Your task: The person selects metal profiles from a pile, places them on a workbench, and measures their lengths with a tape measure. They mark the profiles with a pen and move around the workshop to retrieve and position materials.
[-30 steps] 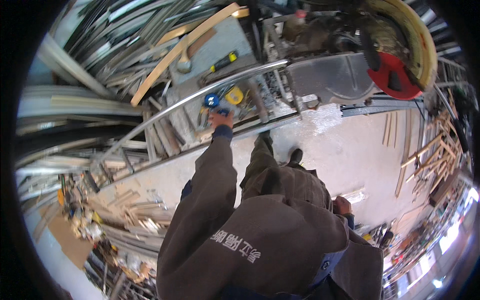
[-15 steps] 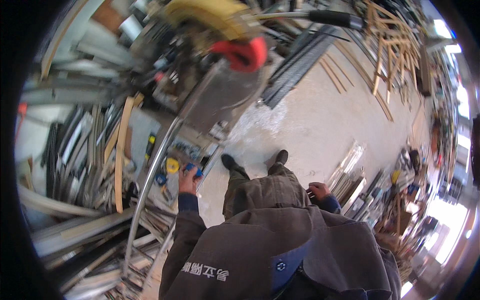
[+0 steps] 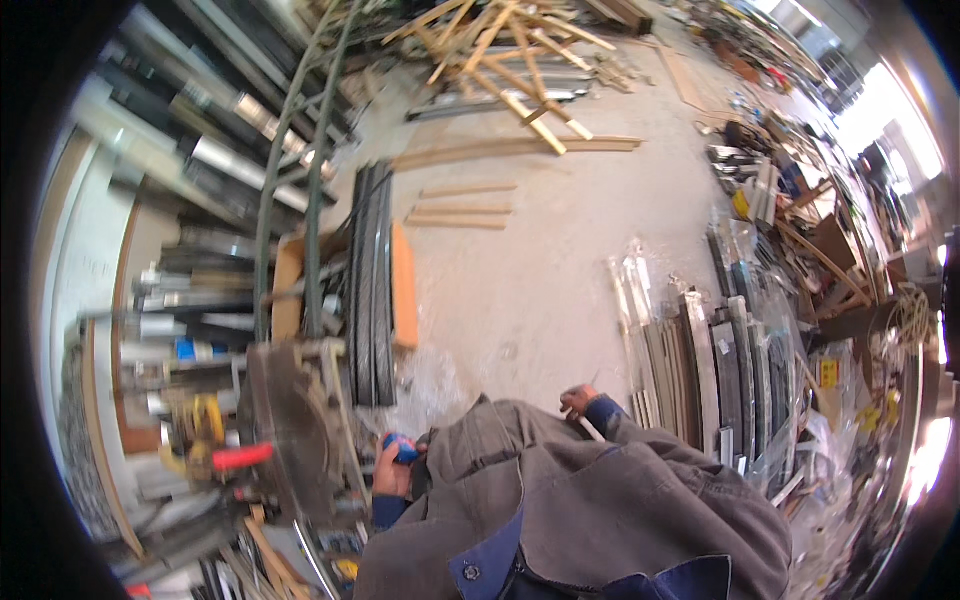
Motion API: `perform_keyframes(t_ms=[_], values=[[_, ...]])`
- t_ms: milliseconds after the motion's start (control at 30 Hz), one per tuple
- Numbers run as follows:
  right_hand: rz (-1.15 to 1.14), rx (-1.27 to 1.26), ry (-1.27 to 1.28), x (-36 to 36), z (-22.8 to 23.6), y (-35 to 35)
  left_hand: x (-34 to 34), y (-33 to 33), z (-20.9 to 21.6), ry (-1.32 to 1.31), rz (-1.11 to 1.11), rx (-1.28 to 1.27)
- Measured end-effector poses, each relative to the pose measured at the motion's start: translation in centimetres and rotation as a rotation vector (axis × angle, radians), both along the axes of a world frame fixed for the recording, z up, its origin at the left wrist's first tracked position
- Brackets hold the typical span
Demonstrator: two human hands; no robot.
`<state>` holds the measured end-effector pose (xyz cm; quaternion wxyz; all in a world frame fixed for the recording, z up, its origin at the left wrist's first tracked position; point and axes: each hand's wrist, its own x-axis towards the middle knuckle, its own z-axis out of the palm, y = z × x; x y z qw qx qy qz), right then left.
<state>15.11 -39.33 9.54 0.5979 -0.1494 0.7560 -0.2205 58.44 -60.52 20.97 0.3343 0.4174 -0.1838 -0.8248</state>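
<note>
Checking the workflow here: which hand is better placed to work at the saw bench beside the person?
Left, probably. The left hand, gripping a small blue object, is right beside the saw bench. The right hand, holding a thin white stick, sits on the far side, near the wrapped profiles.

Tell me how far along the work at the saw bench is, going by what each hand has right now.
Done: nothing finished shows; no cut piece can be told apart. In hand: the left hand grips a small blue and red object beside the saw bench, and the right hand holds a thin pale stick, perhaps a pencil. Left: the long dark profiles lie on the bench, uncut as far as I can tell.
</note>
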Motion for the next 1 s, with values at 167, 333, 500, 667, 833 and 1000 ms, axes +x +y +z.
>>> perform_keyframes(t_ms=[167, 333, 500, 667, 833, 1000], values=[[-0.297, 0.122, -0.041, -7.9, -5.4, 2.5, -11.0, -9.0, -0.5, -0.147, -0.024, 0.149], [-0.338, 0.164, 0.031, -11.6, -4.8, 3.8, -22.9, -18.9, -5.9, -0.302, -0.309, -0.035], [-0.247, 0.247, 0.184, -15.6, -3.5, 1.2, -41.5, -28.9, -7.6, -0.462, -0.715, -0.387], [-0.696, 0.181, 0.105, -20.6, -3.6, -3.9, -61.3, -35.0, -3.7, -0.585, -1.054, -0.721], [-0.732, 0.247, 0.176, -26.1, -6.3, -5.2, -79.1, -38.6, -8.2, -0.538, -1.225, -1.040], [-0.583, 0.285, 0.260, -39.2, -10.3, -5.7, -86.2, -42.7, -17.2, -0.816, -1.303, -1.028]])
